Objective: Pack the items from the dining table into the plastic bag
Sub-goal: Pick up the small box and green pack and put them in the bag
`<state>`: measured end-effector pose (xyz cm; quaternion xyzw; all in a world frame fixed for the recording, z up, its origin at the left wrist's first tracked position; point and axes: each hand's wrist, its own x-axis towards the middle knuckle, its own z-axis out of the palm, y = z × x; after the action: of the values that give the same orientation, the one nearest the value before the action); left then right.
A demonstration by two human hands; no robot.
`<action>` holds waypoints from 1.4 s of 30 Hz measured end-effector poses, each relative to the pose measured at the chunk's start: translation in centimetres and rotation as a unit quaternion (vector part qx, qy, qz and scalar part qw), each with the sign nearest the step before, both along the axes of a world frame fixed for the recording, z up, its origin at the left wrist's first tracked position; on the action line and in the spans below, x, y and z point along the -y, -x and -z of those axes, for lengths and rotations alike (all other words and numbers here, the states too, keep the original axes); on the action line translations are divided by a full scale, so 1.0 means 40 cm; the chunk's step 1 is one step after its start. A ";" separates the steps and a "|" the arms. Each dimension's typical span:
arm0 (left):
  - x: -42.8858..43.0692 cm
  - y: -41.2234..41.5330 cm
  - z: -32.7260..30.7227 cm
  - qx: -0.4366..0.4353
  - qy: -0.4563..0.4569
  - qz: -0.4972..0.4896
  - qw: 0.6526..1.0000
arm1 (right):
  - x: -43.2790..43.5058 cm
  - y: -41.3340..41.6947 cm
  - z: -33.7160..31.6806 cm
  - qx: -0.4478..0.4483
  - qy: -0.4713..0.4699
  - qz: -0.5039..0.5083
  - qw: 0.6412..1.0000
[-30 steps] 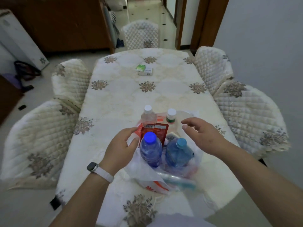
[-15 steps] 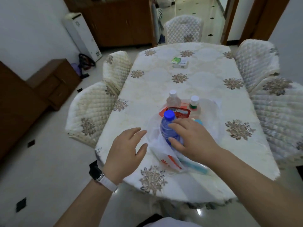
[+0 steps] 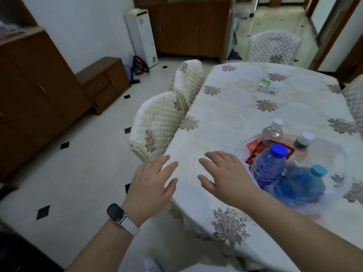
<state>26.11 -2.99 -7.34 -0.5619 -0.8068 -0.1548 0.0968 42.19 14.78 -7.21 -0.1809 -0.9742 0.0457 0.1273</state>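
Over the near left edge of the table, your two hands hang with palms down and hold nothing. Your left hand, with a dark-faced watch on a white strap at the wrist, sits just past the table's rim, above the floor, its grip apart with fingers spread. Your right hand is over the tablecloth, its grip likewise apart, fingers splayed and pointing left, away from the goods.

Just to the right of your right hand the plastic bag lies open on the table, its thin clear film spread wide. Inside it you can see a bottle with a dark blue cap standing upright, and close beside it a blue bottle with a light teal cap, leaning toward the near edge. A red packet rests behind the dark-capped bottle.

At the far rim of the bag stand a clear bottle with a white cap and a small bottle with a white cap and green band; whether they are within the film or just beyond it cannot be told.

Well apart, toward the far end of the table, a small green and white box lies alone on the cloth. Quilted chairs flank the left side.
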 end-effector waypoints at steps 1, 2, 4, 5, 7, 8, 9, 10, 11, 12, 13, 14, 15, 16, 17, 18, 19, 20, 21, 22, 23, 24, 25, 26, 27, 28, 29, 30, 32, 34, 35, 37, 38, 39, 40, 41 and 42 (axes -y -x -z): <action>0.022 0.047 0.005 -0.001 -0.003 -0.004 1.000 | 0.022 0.047 0.003 0.004 -0.001 -0.004 1.000; 0.046 0.098 0.011 -0.001 -0.006 -0.008 1.000 | 0.045 0.096 0.007 0.007 -0.003 -0.010 1.000; 0.094 0.199 0.022 -0.005 -0.019 -0.018 1.000 | 0.092 0.199 0.016 0.009 -0.013 -0.019 1.000; 0.120 0.251 0.027 -0.009 -0.025 -0.022 0.999 | 0.116 0.253 0.019 0.011 -0.019 -0.026 0.999; 0.171 0.348 0.039 -0.015 -0.031 -0.027 0.999 | 0.160 0.362 0.021 0.017 -0.026 -0.041 0.999; 0.198 0.395 0.043 -0.017 -0.030 -0.032 0.999 | 0.183 0.416 0.019 0.017 -0.028 -0.051 0.998; 0.226 0.439 0.044 -0.019 -0.025 -0.040 0.999 | 0.207 0.467 0.015 0.017 -0.028 -0.058 0.998; 0.253 0.480 0.042 -0.018 -0.021 -0.049 0.998 | 0.232 0.514 0.010 0.016 -0.027 -0.063 0.998; 0.280 0.519 0.037 -0.018 -0.019 -0.057 0.998 | 0.257 0.558 0.005 0.012 -0.026 -0.066 0.997; 0.304 0.557 0.032 -0.018 -0.018 -0.064 0.998 | 0.279 0.600 0.001 0.007 -0.024 -0.070 0.997; 0.325 0.594 0.024 -0.019 -0.019 -0.070 0.997 | 0.297 0.640 -0.002 0.002 -0.021 -0.076 0.997; 0.344 0.628 0.018 -0.021 -0.021 -0.078 0.997 | 0.312 0.677 -0.004 0.001 -0.017 -0.081 0.997; 0.362 0.660 0.013 -0.021 -0.024 -0.085 0.996 | 0.324 0.712 -0.006 0.001 -0.015 -0.085 0.996; 0.380 0.691 0.009 -0.022 -0.027 -0.092 0.995 | 0.333 0.747 -0.007 0.001 -0.015 -0.090 0.996; 0.395 0.720 0.008 -0.022 -0.030 -0.097 0.995 | 0.339 0.782 -0.008 0.003 -0.018 -0.095 0.995; 0.409 0.748 0.007 -0.022 -0.032 -0.102 0.994 | 0.345 0.816 -0.010 0.004 -0.021 -0.101 0.995; 0.421 0.775 0.007 -0.022 -0.033 -0.108 0.993 | 0.349 0.851 -0.011 0.004 -0.025 -0.108 0.994; 0.431 0.801 0.008 -0.022 -0.035 -0.115 0.992 | 0.352 0.886 -0.011 0.003 -0.028 -0.116 0.993; 0.440 0.828 0.010 -0.022 -0.038 -0.124 0.991 | 0.354 0.924 -0.009 0.005 -0.031 -0.123 0.992; 0.449 0.855 0.012 -0.021 -0.040 -0.132 0.990 | 0.356 0.964 -0.007 0.007 -0.030 -0.130 0.991; 0.457 0.885 0.015 -0.019 -0.039 -0.140 0.989 | 0.359 1.006 -0.003 0.006 -0.028 -0.137 0.990; 0.465 0.916 0.019 -0.017 -0.035 -0.149 0.988 | 0.360 1.051 0.002 0.002 -0.027 -0.142 0.989; 0.472 0.950 0.025 -0.016 -0.029 -0.157 0.987 | 0.361 1.096 0.008 -0.006 -0.027 -0.148 0.989; 0.480 0.989 0.031 -0.014 -0.022 -0.166 0.986 | 0.361 1.146 0.017 -0.015 -0.027 -0.156 0.987; 0.485 1.022 0.035 -0.014 -0.016 -0.174 0.985 | 0.362 1.187 0.024 -0.022 -0.029 -0.164 0.986; 0.488 1.061 0.039 -0.013 -0.011 -0.181 0.983 | 0.360 1.232 0.034 -0.025 -0.029 -0.172 0.984; 0.488 1.109 0.045 -0.011 -0.005 -0.190 0.982 | 0.358 1.286 0.047 -0.027 -0.024 -0.181 0.983; 0.485 1.158 0.050 -0.010 0.004 -0.197 0.980 | 0.353 1.340 0.058 -0.025 -0.019 -0.190 0.981; 0.472 1.256 0.050 -0.007 0.026 -0.209 0.977 | 0.339 1.449 0.075 -0.016 -0.008 -0.201 0.979; 0.451 1.348 0.042 -0.004 0.036 -0.212 0.976 | 0.316 1.550 0.080 -0.012 0.010 -0.205 0.979; 0.437 1.393 0.034 -0.005 0.038 -0.212 0.976 | 0.300 1.598 0.079 -0.016 0.017 -0.204 0.979; 0.399 1.480 0.014 -0.011 0.040 -0.215 0.976 | 0.265 1.687 0.070 -0.026 0.022 -0.201 0.979; 0.378 1.521 0.001 -0.018 0.041 -0.217 0.975 | 0.246 1.730 0.061 -0.029 0.022 -0.200 0.979; 0.357 1.562 -0.009 -0.026 0.040 -0.216 0.975 | 0.226 1.772 0.052 -0.032 0.021 -0.198 0.980; 0.337 1.601 -0.019 -0.032 0.036 -0.214 0.976 | 0.205 1.812 0.043 -0.033 0.020 -0.194 0.980; 0.318 1.636 -0.027 -0.037 0.030 -0.211 0.976 | 0.187 1.847 0.034 -0.033 0.017 -0.191 0.981; 0.299 1.669 -0.035 -0.040 0.023 -0.208 0.977 | 0.170 1.877 0.026 -0.032 0.014 -0.187 0.982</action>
<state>-40.65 -14.97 -5.95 -0.3895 -0.9049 -0.0900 0.1460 -32.89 7.97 -8.25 0.0044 -0.9854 0.0882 0.1454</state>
